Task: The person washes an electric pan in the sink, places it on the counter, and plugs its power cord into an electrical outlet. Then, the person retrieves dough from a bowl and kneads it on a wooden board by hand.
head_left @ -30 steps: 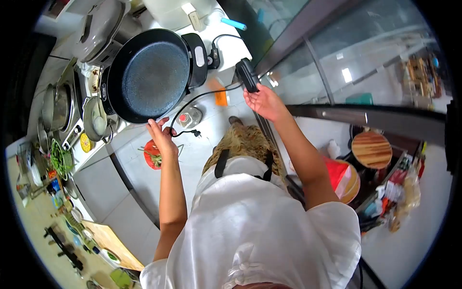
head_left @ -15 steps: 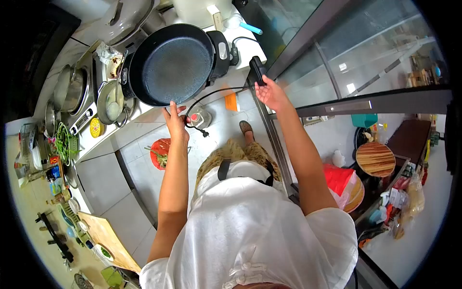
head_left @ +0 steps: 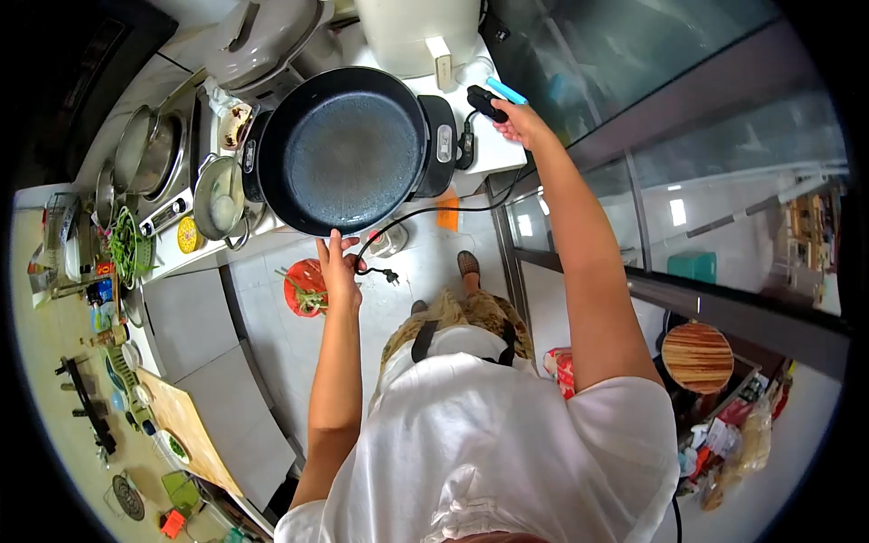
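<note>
The pan [head_left: 348, 163] sits at the front of the white desk [head_left: 503, 152], its near wall reaching out past the edge over the floor. That overhang is likely why the left hand [head_left: 341, 271] is under the near side: its fingers are a little apart, with the tips up against the outside of the wall, which seems to steady the pan. The cord [head_left: 453, 211] passes right by this hand and its plug [head_left: 391, 276] dangles just beside; whether the fingers also pinch the cord, I cannot tell.

The right hand [head_left: 518, 127] has its fingers clamped on a black connector [head_left: 486, 103], holding it out over the desk to the right of the pan, well apart from the left hand. Held this way, the cord hangs in a long slack loop between the two hands, in front of the desk edge. Just below the connector, a black adapter [head_left: 465, 149] lies near the pan's right handle [head_left: 442, 145].

The pan is wide, round and deep-walled, with a dark, speckled, slightly shiny inside that looks bare. Thick black handles stick out on opposite sides, each with a pale inset.
</note>
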Available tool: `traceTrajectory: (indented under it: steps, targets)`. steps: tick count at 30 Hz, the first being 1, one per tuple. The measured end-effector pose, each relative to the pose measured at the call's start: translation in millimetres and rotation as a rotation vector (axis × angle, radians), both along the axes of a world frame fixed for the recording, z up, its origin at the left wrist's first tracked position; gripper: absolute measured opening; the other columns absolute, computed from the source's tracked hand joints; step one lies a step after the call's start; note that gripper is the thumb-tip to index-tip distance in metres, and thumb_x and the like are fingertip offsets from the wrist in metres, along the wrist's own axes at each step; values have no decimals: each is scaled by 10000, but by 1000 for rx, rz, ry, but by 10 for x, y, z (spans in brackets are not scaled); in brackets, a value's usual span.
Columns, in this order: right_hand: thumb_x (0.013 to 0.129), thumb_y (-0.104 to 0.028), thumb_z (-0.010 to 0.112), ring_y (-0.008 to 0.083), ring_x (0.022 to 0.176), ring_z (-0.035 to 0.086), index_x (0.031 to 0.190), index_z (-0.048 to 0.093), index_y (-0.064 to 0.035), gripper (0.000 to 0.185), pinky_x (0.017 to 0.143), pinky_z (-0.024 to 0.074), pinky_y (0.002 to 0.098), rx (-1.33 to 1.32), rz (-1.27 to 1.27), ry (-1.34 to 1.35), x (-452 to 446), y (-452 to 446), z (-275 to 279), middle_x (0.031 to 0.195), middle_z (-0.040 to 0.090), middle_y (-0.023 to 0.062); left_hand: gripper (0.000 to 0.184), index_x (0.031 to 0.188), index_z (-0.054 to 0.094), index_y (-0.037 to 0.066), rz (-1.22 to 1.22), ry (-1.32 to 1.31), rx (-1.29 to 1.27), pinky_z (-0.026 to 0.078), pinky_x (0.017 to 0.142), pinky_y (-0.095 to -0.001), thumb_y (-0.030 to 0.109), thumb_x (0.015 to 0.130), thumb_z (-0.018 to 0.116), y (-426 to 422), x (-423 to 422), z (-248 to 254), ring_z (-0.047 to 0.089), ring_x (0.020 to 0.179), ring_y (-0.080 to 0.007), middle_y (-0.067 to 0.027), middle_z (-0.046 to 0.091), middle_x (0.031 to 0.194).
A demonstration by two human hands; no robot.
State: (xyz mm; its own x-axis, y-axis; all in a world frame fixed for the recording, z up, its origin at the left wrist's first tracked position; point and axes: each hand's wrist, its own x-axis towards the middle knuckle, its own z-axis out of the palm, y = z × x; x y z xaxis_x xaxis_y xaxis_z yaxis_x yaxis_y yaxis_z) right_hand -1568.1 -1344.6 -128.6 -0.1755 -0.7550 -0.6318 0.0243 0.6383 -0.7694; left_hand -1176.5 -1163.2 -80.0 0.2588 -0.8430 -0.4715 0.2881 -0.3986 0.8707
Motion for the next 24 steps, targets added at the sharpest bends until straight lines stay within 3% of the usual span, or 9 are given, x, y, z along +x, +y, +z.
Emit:
traceTrajectory:
  steps: [1, 4, 11, 14, 15, 18, 19, 21, 24]
  targets:
    - [782, -504, 676, 116, 604, 564, 941, 603, -69, 469, 550, 448, 239, -7, 4, 0, 12, -72, 9, 750, 633, 63, 397, 1241, 423, 163, 28, -2, 21, 390, 516, -272, 394, 939, 536, -4, -21, 14, 553, 804, -141, -49, 544, 897]
    - [790, -503, 667, 114, 568, 552, 959, 609, -67, 471, 499, 427, 237, 76, 50, -4, -49, -338, -97, 738, 633, 79, 729, 1453, 194, 68, 37, 20, 18, 367, 496, -266, 377, 918, 580, -19, 6, -47, 454, 542, -134, -85, 584, 887]
    - [835, -590, 583, 130, 422, 521, 931, 580, 52, 648, 369, 418, 250, 33, 48, 366, -62, -584, -188, 673, 632, 138, 705, 1423, 257, 105, 78, 16, -4, 371, 510, -268, 419, 896, 606, -45, -8, -98, 472, 593, -138, -83, 485, 1002]
    - [835, -585, 588, 138, 472, 584, 1021, 596, -13, 601, 453, 475, 283, -40, -2, 524, -14, -559, -281, 598, 609, 108, 683, 1402, 284, 118, 112, 8, 20, 372, 509, -269, 449, 897, 603, -65, -13, -106, 465, 590, -135, -85, 468, 1019]
    - [853, -510, 594, 241, 577, 651, 1046, 590, -20, 527, 574, 526, 355, -114, -8, 628, 21, -501, -281, 676, 651, 151, 681, 1404, 283, 122, 120, 3, 30, 369, 504, -269, 457, 900, 596, -68, -5, -106, 464, 589, -135, -86, 467, 1024]
    - [864, -415, 596, 354, 758, 668, 1081, 587, -36, 436, 715, 521, 422, -507, -85, 1060, 163, -186, -429, 793, 680, 183, 676, 1412, 281, 133, 135, -7, 55, 363, 489, -269, 480, 910, 573, -130, 33, -102, 461, 588, -132, -89, 465, 1036]
    - [866, -347, 592, 404, 885, 636, 1095, 599, -59, 367, 770, 494, 470, -447, -59, 863, 286, 23, -224, 914, 679, 194, 653, 1417, 278, 152, 128, -22, 58, 367, 472, -268, 465, 919, 562, -152, 24, -85, 457, 566, -133, -86, 476, 1055]
    - [892, -235, 554, 367, 890, 625, 1046, 636, -76, 236, 789, 486, 436, -559, -38, 818, 445, 365, -401, 950, 660, 181, 639, 1421, 274, 169, 112, -50, 51, 372, 464, -268, 448, 922, 560, -193, 10, -50, 451, 548, -136, -82, 485, 1080]
    - [926, -176, 513, 314, 985, 614, 1187, 598, -46, 304, 861, 467, 397, -532, -8, 594, 792, 916, -522, 1075, 644, 156, 580, 1401, 285, 187, 136, -73, 54, 379, 450, -272, 379, 925, 555, -254, -6, -24, 445, 526, -149, -76, 489, 1133]
